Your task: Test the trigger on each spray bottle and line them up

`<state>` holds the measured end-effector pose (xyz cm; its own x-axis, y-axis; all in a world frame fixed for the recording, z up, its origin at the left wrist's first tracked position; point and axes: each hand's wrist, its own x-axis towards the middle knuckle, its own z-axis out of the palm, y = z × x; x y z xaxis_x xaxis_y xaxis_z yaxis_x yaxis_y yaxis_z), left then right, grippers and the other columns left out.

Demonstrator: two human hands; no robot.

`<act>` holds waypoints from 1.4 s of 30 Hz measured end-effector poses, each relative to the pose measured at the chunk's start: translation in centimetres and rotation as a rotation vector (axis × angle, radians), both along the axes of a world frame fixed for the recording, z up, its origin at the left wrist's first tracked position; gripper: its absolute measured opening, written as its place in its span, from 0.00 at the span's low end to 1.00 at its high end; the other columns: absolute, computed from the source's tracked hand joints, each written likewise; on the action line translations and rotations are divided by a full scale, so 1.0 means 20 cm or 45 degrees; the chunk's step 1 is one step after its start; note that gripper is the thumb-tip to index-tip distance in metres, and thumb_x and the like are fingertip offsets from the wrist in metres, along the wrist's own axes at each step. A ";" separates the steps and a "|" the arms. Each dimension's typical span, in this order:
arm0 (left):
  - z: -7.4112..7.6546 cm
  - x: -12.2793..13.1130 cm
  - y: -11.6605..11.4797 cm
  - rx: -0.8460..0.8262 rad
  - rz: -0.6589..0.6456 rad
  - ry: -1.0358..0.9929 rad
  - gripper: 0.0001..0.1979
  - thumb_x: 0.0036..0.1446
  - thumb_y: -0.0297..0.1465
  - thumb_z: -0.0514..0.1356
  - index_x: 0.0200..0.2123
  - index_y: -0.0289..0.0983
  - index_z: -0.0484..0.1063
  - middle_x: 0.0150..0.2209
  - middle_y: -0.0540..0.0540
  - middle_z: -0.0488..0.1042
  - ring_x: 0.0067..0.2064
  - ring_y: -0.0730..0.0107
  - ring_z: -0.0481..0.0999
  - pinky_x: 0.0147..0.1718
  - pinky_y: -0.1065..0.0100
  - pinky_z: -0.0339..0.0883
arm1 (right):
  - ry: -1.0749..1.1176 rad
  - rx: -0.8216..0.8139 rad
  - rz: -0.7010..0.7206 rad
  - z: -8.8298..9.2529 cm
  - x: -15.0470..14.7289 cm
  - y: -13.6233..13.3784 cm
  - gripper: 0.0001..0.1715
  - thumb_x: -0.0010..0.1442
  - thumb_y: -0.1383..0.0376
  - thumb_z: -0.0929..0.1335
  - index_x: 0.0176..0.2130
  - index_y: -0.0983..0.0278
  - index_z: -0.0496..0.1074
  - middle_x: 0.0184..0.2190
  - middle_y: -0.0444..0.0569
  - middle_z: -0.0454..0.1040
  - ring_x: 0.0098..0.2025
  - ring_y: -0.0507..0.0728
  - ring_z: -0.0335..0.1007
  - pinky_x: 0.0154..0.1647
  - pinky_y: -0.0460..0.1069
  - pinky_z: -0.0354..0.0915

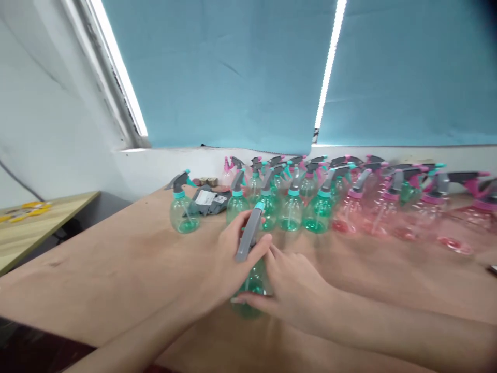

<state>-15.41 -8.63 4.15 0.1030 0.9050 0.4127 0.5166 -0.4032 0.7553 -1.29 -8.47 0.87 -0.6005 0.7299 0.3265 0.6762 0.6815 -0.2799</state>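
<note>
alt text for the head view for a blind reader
Left hand grips the grey trigger head, right hand the body, of a round translucent green spray bottle; more green and pink bottles stand behind on a brown wooden table.

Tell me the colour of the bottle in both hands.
The bottle is see-through green, best seen in the head view.

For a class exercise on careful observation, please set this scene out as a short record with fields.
Held: green spray bottle
Left hand: around its grey spray head
Right hand: around its body
Nearest row beyond: green spray bottles, then pink spray bottles to their right
Far left: lone green bottle, near a dark grey package
Surface: wooden table
Background: blue window coverings
</note>
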 end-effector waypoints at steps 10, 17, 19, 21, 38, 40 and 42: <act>-0.14 0.48 0.26 0.000 -0.324 -0.204 0.15 0.57 0.26 0.53 0.48 0.40 0.68 0.42 0.48 0.73 0.47 0.63 0.74 0.45 0.63 0.68 | 0.214 -0.015 0.019 -0.13 0.56 0.15 0.37 0.58 0.40 0.65 0.53 0.65 0.64 0.46 0.59 0.74 0.46 0.68 0.73 0.42 0.61 0.71; -0.13 0.61 0.38 -0.048 -0.414 -0.177 0.13 0.56 0.27 0.54 0.44 0.41 0.69 0.28 0.53 0.66 0.42 0.63 0.74 0.37 0.66 0.67 | 0.198 -0.184 0.013 -0.31 0.97 0.38 0.31 0.67 0.47 0.60 0.58 0.66 0.63 0.55 0.60 0.71 0.56 0.64 0.68 0.55 0.61 0.66; -0.12 0.62 0.38 -0.066 -0.407 -0.138 0.12 0.56 0.28 0.53 0.44 0.42 0.68 0.26 0.54 0.64 0.38 0.64 0.74 0.35 0.66 0.66 | 0.190 -0.192 -0.050 -0.38 1.03 0.42 0.27 0.68 0.50 0.61 0.57 0.64 0.66 0.57 0.58 0.70 0.58 0.63 0.67 0.57 0.60 0.65; -0.10 0.62 0.38 -0.092 -0.393 -0.116 0.12 0.56 0.29 0.53 0.44 0.43 0.68 0.25 0.55 0.63 0.31 0.67 0.72 0.31 0.67 0.65 | 0.166 -0.187 -0.075 -0.42 1.05 0.45 0.26 0.67 0.51 0.63 0.57 0.63 0.68 0.58 0.57 0.70 0.60 0.63 0.65 0.59 0.60 0.64; -0.09 0.60 0.38 -0.122 -0.372 -0.068 0.08 0.56 0.32 0.54 0.40 0.44 0.68 0.25 0.53 0.65 0.25 0.68 0.66 0.24 0.67 0.59 | 0.136 -0.220 -0.085 -0.45 1.05 0.45 0.30 0.66 0.51 0.64 0.61 0.63 0.67 0.62 0.56 0.66 0.65 0.65 0.58 0.63 0.63 0.58; -0.12 0.58 0.39 -0.109 -0.391 -0.082 0.08 0.56 0.32 0.54 0.39 0.44 0.69 0.25 0.53 0.66 0.25 0.69 0.65 0.24 0.68 0.58 | 0.121 -0.219 -0.089 -0.46 1.05 0.44 0.30 0.66 0.51 0.64 0.60 0.64 0.67 0.62 0.57 0.65 0.65 0.65 0.58 0.63 0.63 0.59; -0.13 0.57 0.39 -0.107 -0.393 -0.097 0.07 0.55 0.32 0.54 0.38 0.43 0.70 0.24 0.53 0.65 0.24 0.70 0.62 0.23 0.68 0.58 | 0.117 -0.217 -0.095 -0.46 1.06 0.45 0.31 0.66 0.51 0.64 0.60 0.64 0.67 0.62 0.57 0.65 0.65 0.65 0.59 0.63 0.63 0.59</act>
